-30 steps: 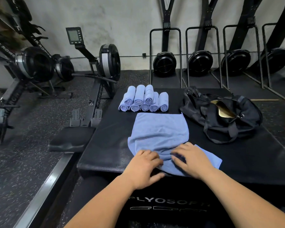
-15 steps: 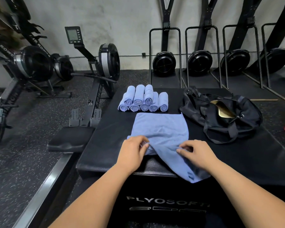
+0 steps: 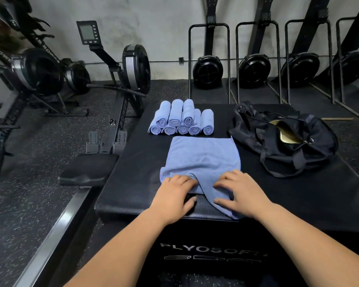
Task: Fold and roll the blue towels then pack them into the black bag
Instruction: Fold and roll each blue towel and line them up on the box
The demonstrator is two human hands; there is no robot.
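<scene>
You're pressing left hand (image 3: 174, 195) & right hand (image 3: 244, 193), fingers spread flat, on the unrolled towel (image 3: 201, 156) at 6 o'clock. Approx 8 rolled towels (image 3: 175, 117) are sitting at 12; black bag (image 3: 323, 141) at 2 isn't holding any yet, seemingly.

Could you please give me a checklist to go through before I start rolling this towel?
1. Left hand and right hand rest on the flat towel at its near end: ok.
2. Towel's far part lies smooth: ok.
3. Near end straight: not ok; it is bunched, and one corner hangs over the edge of the box.
4. Room before the rolled towels: cannot tell; the far edge lies very close to them.
5. Black bag open: ok, its mouth gapes.
</scene>
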